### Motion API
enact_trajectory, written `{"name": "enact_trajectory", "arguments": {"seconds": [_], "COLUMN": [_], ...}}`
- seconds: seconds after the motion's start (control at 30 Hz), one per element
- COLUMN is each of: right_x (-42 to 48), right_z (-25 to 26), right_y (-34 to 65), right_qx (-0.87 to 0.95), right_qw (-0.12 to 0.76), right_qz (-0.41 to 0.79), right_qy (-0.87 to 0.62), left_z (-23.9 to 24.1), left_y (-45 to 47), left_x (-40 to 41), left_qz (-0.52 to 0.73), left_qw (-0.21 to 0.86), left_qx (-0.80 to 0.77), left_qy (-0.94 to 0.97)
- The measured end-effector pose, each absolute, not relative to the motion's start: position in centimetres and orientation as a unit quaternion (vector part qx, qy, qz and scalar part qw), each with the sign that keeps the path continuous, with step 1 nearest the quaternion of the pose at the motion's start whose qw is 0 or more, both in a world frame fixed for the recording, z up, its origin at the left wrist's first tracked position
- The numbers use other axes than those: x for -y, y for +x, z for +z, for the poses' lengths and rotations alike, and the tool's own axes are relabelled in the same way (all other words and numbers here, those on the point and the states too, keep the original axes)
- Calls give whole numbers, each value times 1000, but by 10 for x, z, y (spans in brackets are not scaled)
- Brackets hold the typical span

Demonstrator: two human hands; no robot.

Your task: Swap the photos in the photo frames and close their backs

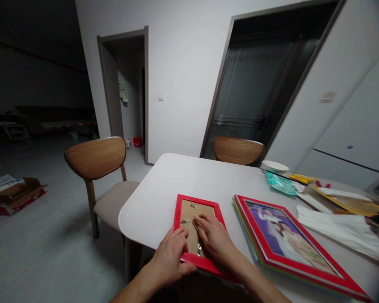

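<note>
A red picture frame (pixel 219 213) lies face down at the near edge of the white table, its brown backing board (pixel 192 240) facing up. Small metal fittings (pixel 185 221) sit on the board near the frame's sides. My left hand (pixel 172 254) grips the near left corner of the frame, thumb along the near edge and fingers over the left side. Resting over the right half of the board is my right hand (pixel 213 235), its fingers bent and close together. A thin dark piece shows by those fingertips, too small to name, and the thumb is hidden.
Right of my hands lies a stack of frames, with a red framed photo (pixel 290 240) on top. Beyond it are white paper (pixel 337 229), a teal packet (pixel 280 183) and a white bowl (pixel 274 166). Wooden chairs (pixel 97 158) stand at the table's left and far sides.
</note>
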State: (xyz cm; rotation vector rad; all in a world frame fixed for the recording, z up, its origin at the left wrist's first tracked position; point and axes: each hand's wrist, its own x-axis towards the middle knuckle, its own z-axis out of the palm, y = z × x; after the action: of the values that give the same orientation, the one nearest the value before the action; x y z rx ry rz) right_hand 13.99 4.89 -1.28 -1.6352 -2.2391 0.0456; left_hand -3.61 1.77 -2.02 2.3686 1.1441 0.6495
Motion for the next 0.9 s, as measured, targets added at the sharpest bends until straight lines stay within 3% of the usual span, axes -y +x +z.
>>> {"name": "enact_trajectory", "arguments": {"seconds": [0.3,0.9], "right_x": [-62,-79], "right_z": [-5,-14], "right_y": [117,117], "right_qx": [863,769], "right_qw": [167,247], "right_qz": [74,122], "right_qy": [-470,-576], "left_z": [-22,-20], "left_y": [-39,-36], "left_x": [-14,-7], "left_qz": [255,238], "left_qw": [212,225], "left_qx": [-400,-421], "left_qy": [854,846]}}
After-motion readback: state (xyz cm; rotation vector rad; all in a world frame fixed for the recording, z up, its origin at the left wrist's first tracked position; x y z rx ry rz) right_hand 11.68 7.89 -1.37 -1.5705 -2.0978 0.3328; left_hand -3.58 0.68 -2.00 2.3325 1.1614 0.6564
